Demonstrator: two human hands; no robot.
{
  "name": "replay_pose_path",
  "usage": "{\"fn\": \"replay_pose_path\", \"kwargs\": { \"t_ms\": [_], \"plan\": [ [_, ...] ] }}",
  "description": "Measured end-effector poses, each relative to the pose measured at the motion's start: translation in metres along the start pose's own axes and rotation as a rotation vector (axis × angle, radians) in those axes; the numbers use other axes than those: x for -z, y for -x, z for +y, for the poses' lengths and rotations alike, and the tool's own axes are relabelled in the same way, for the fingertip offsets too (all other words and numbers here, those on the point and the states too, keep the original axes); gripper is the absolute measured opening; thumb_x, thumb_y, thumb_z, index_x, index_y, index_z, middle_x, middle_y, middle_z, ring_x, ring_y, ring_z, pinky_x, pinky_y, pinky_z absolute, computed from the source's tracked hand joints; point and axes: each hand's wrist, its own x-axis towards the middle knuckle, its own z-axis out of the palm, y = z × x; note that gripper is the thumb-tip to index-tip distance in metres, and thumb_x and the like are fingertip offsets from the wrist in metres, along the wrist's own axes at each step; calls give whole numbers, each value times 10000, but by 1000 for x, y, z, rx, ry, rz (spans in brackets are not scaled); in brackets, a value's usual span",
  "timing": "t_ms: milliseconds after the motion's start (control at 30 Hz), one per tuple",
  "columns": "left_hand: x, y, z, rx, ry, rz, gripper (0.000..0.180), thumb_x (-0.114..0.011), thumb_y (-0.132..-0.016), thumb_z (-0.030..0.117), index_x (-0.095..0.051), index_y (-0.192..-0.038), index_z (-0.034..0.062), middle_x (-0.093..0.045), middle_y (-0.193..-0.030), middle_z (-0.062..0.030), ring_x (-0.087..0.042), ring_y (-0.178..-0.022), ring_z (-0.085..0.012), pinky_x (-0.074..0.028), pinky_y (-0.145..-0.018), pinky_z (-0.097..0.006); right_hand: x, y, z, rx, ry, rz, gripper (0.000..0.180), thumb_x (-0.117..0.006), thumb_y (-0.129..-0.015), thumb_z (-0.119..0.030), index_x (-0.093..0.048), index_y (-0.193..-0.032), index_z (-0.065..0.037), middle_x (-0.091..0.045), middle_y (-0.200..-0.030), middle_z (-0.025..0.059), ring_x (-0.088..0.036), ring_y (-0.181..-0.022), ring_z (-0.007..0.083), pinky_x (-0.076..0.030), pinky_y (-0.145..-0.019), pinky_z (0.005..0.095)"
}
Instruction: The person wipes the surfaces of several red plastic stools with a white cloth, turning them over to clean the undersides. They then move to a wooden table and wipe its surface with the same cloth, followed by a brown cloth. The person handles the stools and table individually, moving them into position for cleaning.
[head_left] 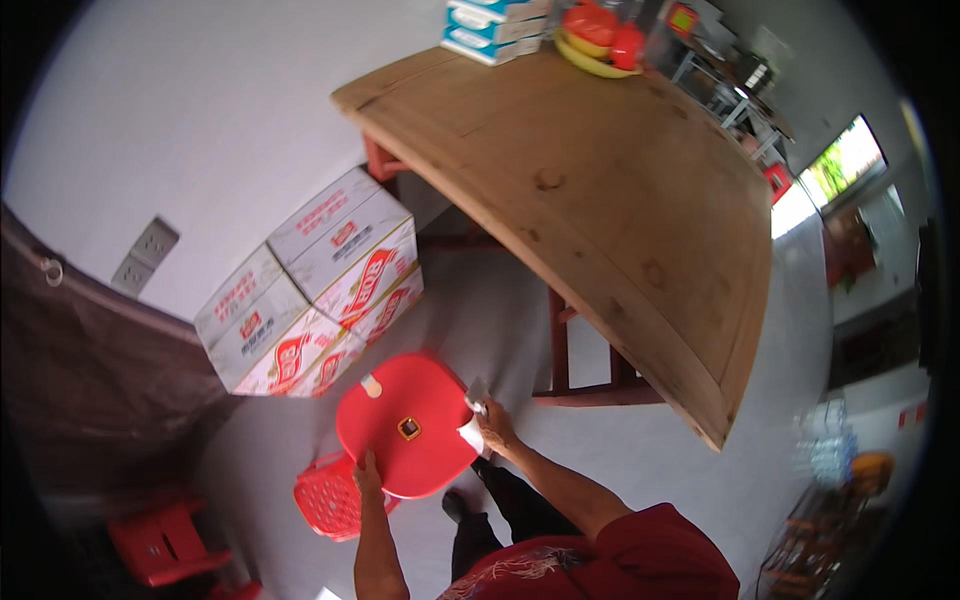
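Red stool (pixel 407 425) gripped at its near rim by left hand (pixel 367 470); right hand (pixel 493 424) pinches a white cloth (pixel 471 432).

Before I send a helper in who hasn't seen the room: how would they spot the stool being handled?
Start at the wooden table; on the floor before its near edge, beside stacked cartons, is the red stool. Unlike the red basket below it, it has a smooth seat with a square centre hole.

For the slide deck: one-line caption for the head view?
Left hand steadies a red plastic stool while the right hand presses a white cloth to its seat edge.
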Motion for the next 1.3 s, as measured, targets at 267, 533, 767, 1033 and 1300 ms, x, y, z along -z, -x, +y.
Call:
{"fn": "replay_pose_path", "kwargs": {
  "t_ms": [267, 533, 767, 1033, 1300],
  "plan": [
    [16, 25, -20, -134, 41, -224, 522, -653, -857, 245, -463, -1281, 5, -582, -1152, -114, -575, -995, -228, -488, -794, -372, 63, 109, -29, 141, -182, -25, 256, -580, -847, -214, -597, -1045, -53, -640, -819, 178, -632, -737, 300, -485, -653, 394],
    [100, 88, -42, 217, 86, -384, 468, -629, -863, 382, -503, -1154, 37, -566, -1049, -134, -583, -871, -294, -470, -679, -417, 220, 193, -62, 272, 127, 687, 352, -619, -829, -117, -570, -1161, -11, -673, -968, 170, -665, -872, 281, -519, -770, 352],
    [138, 105, -46, 213, -6, -221, 396, -603, -872, 346, -522, -1131, 57, -567, -964, -114, -583, -806, -276, -457, -624, -404, 366, 163, -69, 223, 559, 955, 419, -657, -752, -117, -546, -1156, -108, -555, -1055, 155, -514, -1010, 362, -439, -836, 441],
    [14, 179, 61, -141, -137, -393, 417, -650, -849, 347, -540, -1142, 70, -608, -936, -52, -586, -747, -172, -455, -583, -318, 345, 153, -37, 151, 713, 872, 448, -709, -727, -246, -570, -1147, -176, -480, -1124, 76, -450, -1075, 307, -391, -844, 466],
    [-263, 314, 178, -1246, -161, -520, 293, -674, -831, 188, -595, -1056, 18, -592, -979, -80, -537, -913, -218, -437, -816, -339, 366, 155, -38, 425, 689, 776, 440, -665, -759, -298, -572, -1166, -156, -498, -1100, 79, -454, -1053, 280, -370, -828, 434]
  ]
}}
